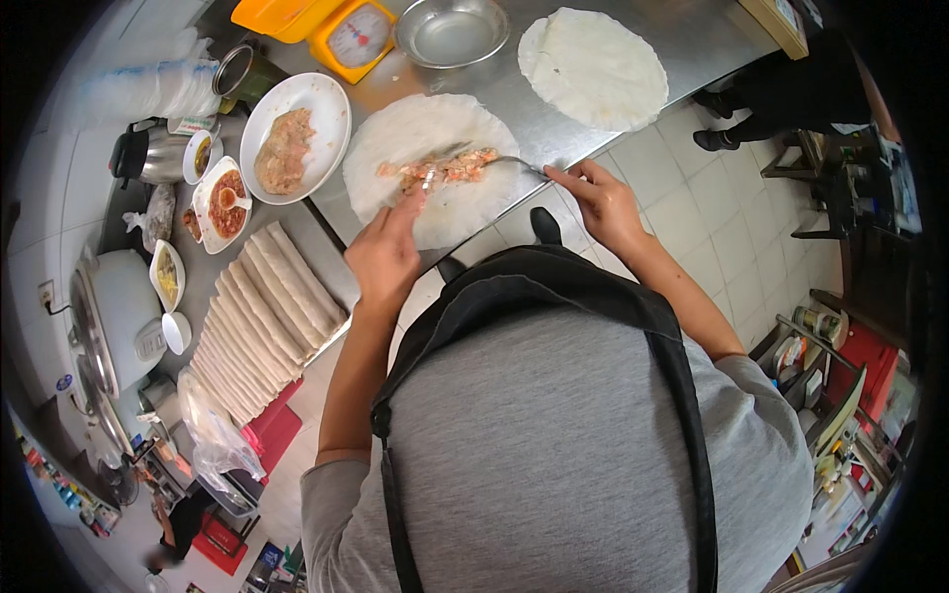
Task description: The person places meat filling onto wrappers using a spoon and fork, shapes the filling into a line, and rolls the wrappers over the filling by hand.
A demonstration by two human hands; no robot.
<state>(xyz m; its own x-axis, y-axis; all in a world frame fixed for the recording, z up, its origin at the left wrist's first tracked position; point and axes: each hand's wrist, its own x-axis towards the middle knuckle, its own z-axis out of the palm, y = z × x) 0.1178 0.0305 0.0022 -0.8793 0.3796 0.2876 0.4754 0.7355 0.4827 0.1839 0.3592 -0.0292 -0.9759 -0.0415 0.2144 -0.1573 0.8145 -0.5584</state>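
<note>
A round white wrapper sheet (pixel 385 144) lies on the steel table, with a strip of minced filling (pixel 463 167) spread across its middle. My right hand (pixel 604 204) grips the handle of a metal spoon (pixel 519 162), whose bowl end meets the strip's right end. Over the wrapper's near left part, my left hand (pixel 385 252) holds a metal utensil (pixel 429 178) against the filling. Motion blur and the filling obscure that utensil's tip. To the left, a white oval plate (pixel 332 137) carries a large lump of minced filling (pixel 285 152).
Several long rolled wrappers (pixel 259 311) line the table's left part. Beyond stand an orange dial scale (pixel 356 41), a steel bowl (pixel 452 33) and stacked wrapper sheets (pixel 593 70). A sauce dish (pixel 226 204) and a rice cooker (pixel 126 315) sit leftward. A person's legs (pixel 749 126) show at right.
</note>
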